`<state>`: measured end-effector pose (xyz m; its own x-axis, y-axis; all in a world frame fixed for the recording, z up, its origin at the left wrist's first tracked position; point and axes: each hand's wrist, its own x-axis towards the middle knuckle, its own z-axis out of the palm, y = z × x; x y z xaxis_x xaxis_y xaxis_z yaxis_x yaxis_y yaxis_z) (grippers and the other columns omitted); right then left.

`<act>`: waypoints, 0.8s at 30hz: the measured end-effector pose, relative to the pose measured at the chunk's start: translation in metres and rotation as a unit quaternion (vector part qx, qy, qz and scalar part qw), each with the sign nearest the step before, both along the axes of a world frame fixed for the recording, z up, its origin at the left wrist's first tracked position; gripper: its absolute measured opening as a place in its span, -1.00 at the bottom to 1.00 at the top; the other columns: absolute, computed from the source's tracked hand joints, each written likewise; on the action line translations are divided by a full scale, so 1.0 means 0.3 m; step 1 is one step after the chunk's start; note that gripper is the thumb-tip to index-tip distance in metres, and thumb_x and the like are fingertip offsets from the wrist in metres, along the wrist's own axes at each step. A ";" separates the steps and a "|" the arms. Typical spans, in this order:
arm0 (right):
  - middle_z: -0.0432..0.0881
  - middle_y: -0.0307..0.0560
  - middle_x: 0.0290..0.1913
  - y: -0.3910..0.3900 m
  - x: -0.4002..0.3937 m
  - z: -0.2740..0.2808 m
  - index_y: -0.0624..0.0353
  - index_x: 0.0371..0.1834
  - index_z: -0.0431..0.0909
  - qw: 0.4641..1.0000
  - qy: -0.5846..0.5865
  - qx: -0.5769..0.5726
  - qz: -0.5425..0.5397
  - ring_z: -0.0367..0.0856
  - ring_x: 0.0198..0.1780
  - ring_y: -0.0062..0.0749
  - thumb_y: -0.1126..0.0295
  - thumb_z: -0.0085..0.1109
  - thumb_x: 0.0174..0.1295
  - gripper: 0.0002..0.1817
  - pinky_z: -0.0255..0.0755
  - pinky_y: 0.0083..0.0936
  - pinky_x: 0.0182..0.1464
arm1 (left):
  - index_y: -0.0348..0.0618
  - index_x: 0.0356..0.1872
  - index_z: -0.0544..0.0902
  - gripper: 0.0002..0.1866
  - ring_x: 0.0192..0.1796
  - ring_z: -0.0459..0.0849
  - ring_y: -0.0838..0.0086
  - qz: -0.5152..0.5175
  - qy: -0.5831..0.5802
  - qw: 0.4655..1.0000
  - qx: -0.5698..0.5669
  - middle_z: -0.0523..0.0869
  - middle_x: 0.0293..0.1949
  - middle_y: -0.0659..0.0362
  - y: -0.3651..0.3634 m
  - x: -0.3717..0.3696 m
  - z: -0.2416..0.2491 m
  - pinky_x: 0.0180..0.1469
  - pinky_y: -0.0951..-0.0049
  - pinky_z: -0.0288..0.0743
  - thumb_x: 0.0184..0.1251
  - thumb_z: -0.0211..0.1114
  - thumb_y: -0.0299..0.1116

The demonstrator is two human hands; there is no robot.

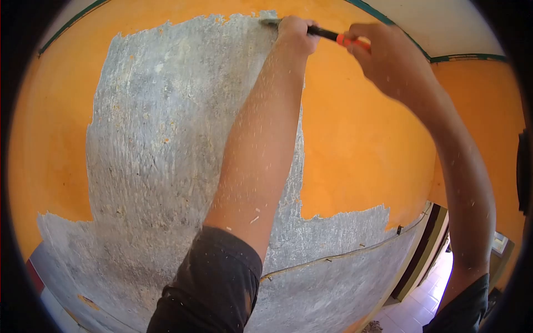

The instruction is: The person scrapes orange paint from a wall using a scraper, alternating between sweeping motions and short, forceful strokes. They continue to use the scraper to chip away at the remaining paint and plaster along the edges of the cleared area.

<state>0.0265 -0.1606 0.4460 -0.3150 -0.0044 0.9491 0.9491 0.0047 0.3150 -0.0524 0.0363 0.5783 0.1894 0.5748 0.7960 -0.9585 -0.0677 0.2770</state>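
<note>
Near the top edge of the wall (361, 144), left hand (295, 33) and right hand (386, 58) gripped a scraper (325, 33); steep pushing could have left gouges.

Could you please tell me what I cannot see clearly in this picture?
All in the head view:
- Dark grey tool blade: small and blurred; the left hand hides where it meets the handle.
- Black and orange-red tool handle: its far end is hidden by the right hand.
- Black object at right: cut off by the dark image rim.
</note>
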 end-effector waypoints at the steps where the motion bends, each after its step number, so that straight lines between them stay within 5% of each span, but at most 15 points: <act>1: 0.66 0.16 -0.40 -0.011 -0.003 -0.019 0.22 -0.27 0.68 1.000 0.000 -0.005 -0.002 0.63 -0.34 0.04 0.36 0.13 0.28 -0.82 0.48 -0.16 -0.27 | -0.34 -0.16 0.35 -0.92 -0.36 0.47 0.26 0.024 0.020 1.000 -0.002 0.45 -0.34 0.01 -0.004 -0.005 -0.044 -0.21 0.24 0.53 0.42 -0.11 -0.57; 3: 0.67 0.17 -0.38 -0.030 -0.039 -0.049 0.25 -0.29 0.66 0.996 0.061 -0.070 -0.015 0.65 -0.30 0.07 0.39 0.13 0.27 -0.83 0.49 -0.17 -0.26 | -0.35 -0.23 0.38 -0.94 -0.42 0.47 0.29 -0.047 -0.028 0.997 0.048 0.47 -0.36 0.06 0.043 -0.009 -0.073 -0.26 0.32 0.52 0.42 -0.07 -0.59; 5: 0.67 0.17 -0.39 0.027 -0.060 0.000 0.26 -0.30 0.64 0.997 0.065 -0.032 -0.018 0.65 -0.29 0.07 0.40 0.12 0.27 -0.84 0.49 -0.16 -0.25 | -0.34 -0.24 0.36 -0.97 -0.45 0.45 0.33 0.039 0.020 0.996 0.083 0.46 -0.37 0.08 0.048 -0.052 0.057 -0.27 0.34 0.53 0.41 -0.06 -0.59; 7: 0.54 0.07 -0.54 0.097 -0.065 0.076 0.18 -0.12 0.65 0.999 0.005 0.026 -0.031 0.46 -0.53 -0.11 0.26 0.10 0.36 -0.76 0.35 -0.24 -0.40 | -0.33 -0.26 0.34 -0.99 -0.46 0.45 0.34 0.010 0.009 0.999 0.049 0.45 -0.38 0.09 -0.004 -0.084 0.096 -0.29 0.35 0.53 0.39 -0.03 -0.60; 11: 0.60 0.08 -0.45 0.007 -0.088 -0.014 0.18 -0.12 0.65 0.999 0.042 -0.030 -0.002 0.54 -0.43 -0.05 0.28 0.14 0.34 -0.78 0.40 -0.22 -0.32 | -0.32 -0.28 0.31 -0.94 -0.45 0.44 0.37 -0.049 -0.019 0.999 0.010 0.41 -0.42 0.11 0.017 -0.062 0.048 -0.31 0.36 0.53 0.42 -0.03 -0.56; 12: 0.62 0.08 -0.37 0.017 -0.046 -0.039 0.18 -0.11 0.67 0.999 -0.010 0.042 0.021 0.55 -0.37 -0.09 0.30 0.16 0.33 -0.78 0.42 -0.27 -0.24 | -0.28 -0.24 0.29 -0.92 -0.47 0.41 0.36 -0.104 0.001 0.994 0.024 0.40 -0.43 0.12 0.038 -0.052 0.017 -0.27 0.35 0.52 0.48 -0.11 -0.48; 15: 0.64 0.06 -0.34 0.015 -0.030 -0.048 0.15 -0.11 0.68 0.998 -0.005 0.055 -0.011 0.53 -0.35 -0.16 0.29 0.16 0.33 -0.78 0.42 -0.29 -0.19 | -0.24 -0.20 0.27 -0.91 -0.46 0.39 0.36 -0.053 -0.044 0.998 0.013 0.37 -0.44 0.11 -0.032 -0.030 -0.075 -0.24 0.33 0.51 0.49 -0.21 -0.47; 20: 0.62 0.04 -0.34 -0.015 -0.099 0.061 0.16 -0.09 0.69 0.995 0.089 -0.013 -0.033 0.53 -0.36 -0.25 0.28 0.17 0.32 -0.76 0.42 -0.28 -0.22 | -0.27 -0.18 0.34 -0.91 -0.34 0.47 0.29 -0.033 -0.012 0.999 0.021 0.43 -0.32 0.05 -0.006 -0.052 0.126 -0.18 0.26 0.52 0.39 -0.13 -0.60; 23: 0.57 0.01 -0.43 -0.015 -0.035 0.056 0.17 -0.10 0.68 0.993 0.094 -0.072 -0.032 0.48 -0.43 -0.30 0.28 0.15 0.32 -0.76 0.38 -0.30 -0.28 | -0.32 -0.20 0.36 -0.91 -0.30 0.48 0.27 -0.048 -0.030 0.998 0.025 0.44 -0.30 0.02 -0.003 -0.011 0.051 -0.16 0.23 0.52 0.35 -0.11 -0.60; 24: 0.53 -0.01 -0.49 0.001 0.011 0.033 0.17 -0.11 0.68 1.000 0.026 -0.013 0.010 0.44 -0.47 -0.31 0.28 0.14 0.32 -0.76 0.35 -0.30 -0.32 | -0.34 -0.22 0.38 -0.92 -0.27 0.49 0.26 -0.072 -0.074 0.994 0.022 0.45 -0.29 0.02 -0.033 -0.001 -0.030 -0.12 0.22 0.52 0.36 -0.08 -0.57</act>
